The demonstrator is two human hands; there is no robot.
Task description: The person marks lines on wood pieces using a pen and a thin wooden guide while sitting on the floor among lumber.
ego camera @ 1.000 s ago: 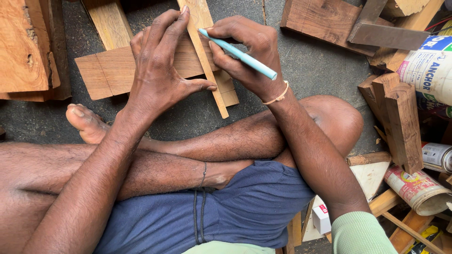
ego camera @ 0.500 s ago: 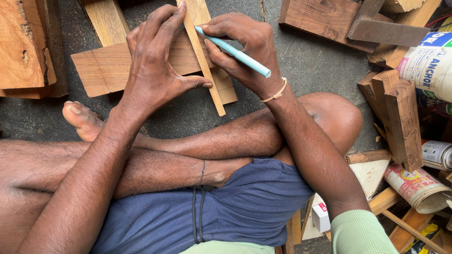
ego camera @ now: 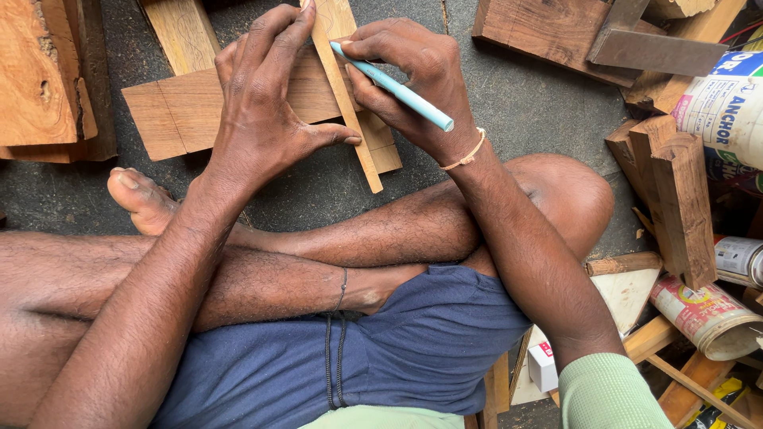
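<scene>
I sit cross-legged on a dark floor. My left hand [ego camera: 266,111] presses spread fingers down on a thin wooden strip [ego camera: 350,111] that lies across a flat wooden board [ego camera: 179,115]. My right hand [ego camera: 413,75] grips a light blue pen [ego camera: 397,89], its tip at the strip's edge near the top of the board. The strip runs from the top of the view down to just past the board's near edge. Much of the board's middle is hidden under my left hand.
Rough wood blocks [ego camera: 40,79] lie at the left, another plank [ego camera: 183,36] beyond the board. At the right are wood offcuts [ego camera: 675,199], a metal square [ego camera: 652,52] on a board [ego camera: 548,32], several cans [ego camera: 707,318] and a small white box [ego camera: 542,367].
Both hands, the strip and the pen hold almost the same position; the view has shifted only slightly.
</scene>
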